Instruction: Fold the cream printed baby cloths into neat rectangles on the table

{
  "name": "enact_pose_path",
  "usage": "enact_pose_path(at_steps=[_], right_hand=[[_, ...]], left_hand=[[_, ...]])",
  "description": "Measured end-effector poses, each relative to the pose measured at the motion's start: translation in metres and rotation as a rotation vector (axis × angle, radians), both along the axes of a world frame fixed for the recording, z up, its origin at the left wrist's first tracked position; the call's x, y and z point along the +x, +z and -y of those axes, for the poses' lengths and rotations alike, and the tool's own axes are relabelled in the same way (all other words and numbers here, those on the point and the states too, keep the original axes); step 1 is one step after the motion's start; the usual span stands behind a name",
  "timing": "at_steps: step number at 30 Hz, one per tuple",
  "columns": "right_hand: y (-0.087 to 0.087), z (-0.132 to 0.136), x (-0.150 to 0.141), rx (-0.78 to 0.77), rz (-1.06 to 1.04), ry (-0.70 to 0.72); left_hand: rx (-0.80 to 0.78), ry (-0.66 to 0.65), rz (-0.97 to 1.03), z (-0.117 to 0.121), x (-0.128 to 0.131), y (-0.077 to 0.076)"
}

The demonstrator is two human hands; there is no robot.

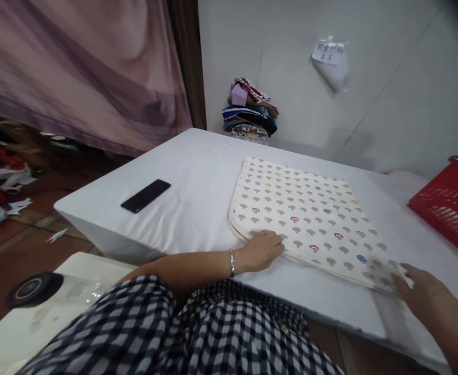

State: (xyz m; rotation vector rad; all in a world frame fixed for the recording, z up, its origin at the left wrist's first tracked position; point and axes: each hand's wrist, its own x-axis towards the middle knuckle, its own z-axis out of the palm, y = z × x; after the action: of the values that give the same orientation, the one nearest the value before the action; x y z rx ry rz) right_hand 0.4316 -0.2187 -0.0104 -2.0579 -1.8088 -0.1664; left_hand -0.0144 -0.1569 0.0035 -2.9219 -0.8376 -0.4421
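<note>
A folded cream cloth [303,219] printed with small mushrooms lies flat on the white-covered table [190,187]. Most of the mushrooms are grey-brown; a few are red, blue or yellow. Its layered edges and rounded left corner face me. My left hand [262,251], with a silver bracelet at the wrist, has its fingers curled over the near edge, left of the middle. At the near right corner, my right hand [424,289] pinches the cloth between thumb and fingers. That corner is slightly smeared by motion.
A black phone [146,196] lies on the table's left side. Folded fabrics [250,112] are stacked at the back by the wall. A red plastic basket [451,203] stands at the right. A black-capped clear container [37,289] rests on a pale surface at lower left.
</note>
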Motion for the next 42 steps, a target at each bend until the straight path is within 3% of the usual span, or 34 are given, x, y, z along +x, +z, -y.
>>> enact_pose_path(at_steps=[7, 11, 14, 17, 19, 21, 25, 28, 36, 39, 42], right_hand=[[0.026, -0.029, -0.171, -0.114, -0.133, 0.674], [0.030, -0.040, -0.216, -0.213, -0.078, 0.874], [0.038, -0.046, -0.227, -0.296, -0.114, 0.882], [0.050, -0.054, -0.248, -0.288, -0.257, 0.869], [0.056, -0.060, -0.274, -0.250, -0.330, 0.875], [0.059, -0.067, -0.307, -0.237, -0.355, 0.868], [0.052, -0.082, -0.363, -0.309, -0.322, 0.757], [0.043, -0.091, -0.382, -0.371, -0.294, 0.731], [0.028, -0.096, -0.376, -0.368, -0.498, 0.674], [0.030, -0.091, -0.379, -0.354, -0.447, 0.695], [0.033, -0.086, -0.380, -0.257, -0.372, 0.730]], left_hand=[[-0.018, 0.108, 0.002, 0.007, -0.024, 0.000], [-0.053, 0.092, 0.050, 0.012, -0.038, 0.005], [-0.128, 0.160, 0.202, 0.014, -0.065, 0.011], [-0.261, 0.529, 0.467, 0.015, -0.096, 0.012], [-0.430, 0.782, 0.619, 0.013, -0.108, 0.011], [-0.657, 0.899, 0.731, 0.011, -0.111, 0.011], [-1.038, 0.910, 0.911, 0.002, -0.098, 0.015], [-1.150, 0.915, 0.995, -0.004, -0.088, 0.016], [-1.093, 0.953, 1.010, -0.012, -0.084, 0.009], [-1.056, 0.956, 0.979, -0.015, -0.082, 0.009], [-1.023, 0.976, 1.069, -0.013, -0.081, 0.010]])
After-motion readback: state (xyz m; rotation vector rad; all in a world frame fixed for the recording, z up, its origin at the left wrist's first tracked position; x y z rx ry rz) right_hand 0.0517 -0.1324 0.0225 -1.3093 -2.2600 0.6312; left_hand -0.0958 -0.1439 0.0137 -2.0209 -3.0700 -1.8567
